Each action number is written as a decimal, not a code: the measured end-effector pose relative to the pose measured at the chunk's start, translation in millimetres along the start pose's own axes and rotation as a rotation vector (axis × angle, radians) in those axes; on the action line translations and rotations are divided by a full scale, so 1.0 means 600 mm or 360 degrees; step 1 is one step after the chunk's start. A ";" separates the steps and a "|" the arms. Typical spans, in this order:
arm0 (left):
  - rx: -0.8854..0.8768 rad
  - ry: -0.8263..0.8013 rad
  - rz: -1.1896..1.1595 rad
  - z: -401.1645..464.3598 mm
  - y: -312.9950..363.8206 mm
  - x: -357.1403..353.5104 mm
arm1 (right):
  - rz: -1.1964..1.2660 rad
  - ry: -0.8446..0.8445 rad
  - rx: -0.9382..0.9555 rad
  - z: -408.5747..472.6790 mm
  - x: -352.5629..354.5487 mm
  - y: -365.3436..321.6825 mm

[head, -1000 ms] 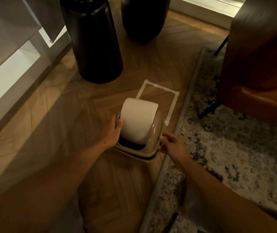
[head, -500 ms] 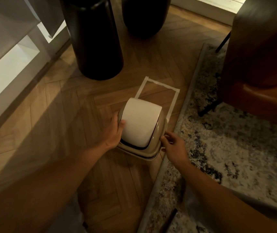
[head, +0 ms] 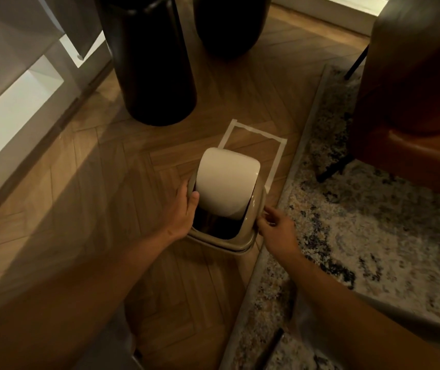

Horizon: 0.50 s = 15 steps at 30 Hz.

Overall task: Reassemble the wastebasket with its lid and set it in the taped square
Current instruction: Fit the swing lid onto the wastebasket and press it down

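Note:
A small beige wastebasket [head: 242,243] stands on the wooden floor with its lid on. The lid's cream swing flap [head: 226,184] is tilted, so a dark opening shows at the near side. My left hand [head: 181,213] grips the lid's left rim, thumb over the edge. My right hand [head: 276,231] touches the lid's right rim with its fingertips. A white taped square [head: 274,166] lies on the floor just beyond; the basket covers its near part, and where the base sits is hidden.
Two tall black cylinders [head: 154,62] [head: 228,22] stand behind the square. A patterned rug [head: 360,222] borders the floor on the right, with a brown leather chair [head: 413,89] on it. A white shelf unit [head: 13,102] runs along the left.
The basket has shifted slightly forward toward the taped square with both hands on it, and the swing flap has tipped so a larger dark opening shows.

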<state>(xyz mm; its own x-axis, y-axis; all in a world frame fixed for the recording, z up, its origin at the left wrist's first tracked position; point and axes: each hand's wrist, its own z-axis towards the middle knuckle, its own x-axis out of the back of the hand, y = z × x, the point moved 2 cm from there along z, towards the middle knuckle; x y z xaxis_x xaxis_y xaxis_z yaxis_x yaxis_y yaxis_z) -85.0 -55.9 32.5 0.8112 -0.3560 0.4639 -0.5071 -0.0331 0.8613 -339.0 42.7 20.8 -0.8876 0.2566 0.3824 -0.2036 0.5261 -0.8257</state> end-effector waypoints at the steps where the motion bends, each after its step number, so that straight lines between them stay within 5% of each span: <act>1: 0.0003 0.0021 -0.0017 -0.002 0.000 0.002 | 0.0002 -0.0019 0.0017 -0.001 0.000 -0.001; 15: 0.0016 0.0037 0.0076 -0.025 0.003 0.006 | 0.0113 -0.0083 -0.0106 -0.014 -0.022 0.001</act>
<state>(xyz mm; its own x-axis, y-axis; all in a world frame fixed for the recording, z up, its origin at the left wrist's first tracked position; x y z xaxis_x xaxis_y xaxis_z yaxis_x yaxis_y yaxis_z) -78.3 -43.2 38.7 0.7924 -0.3357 0.5093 -0.5482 -0.0260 0.8359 -324.1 46.7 18.7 -0.9194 0.2539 0.3004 -0.1129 0.5612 -0.8200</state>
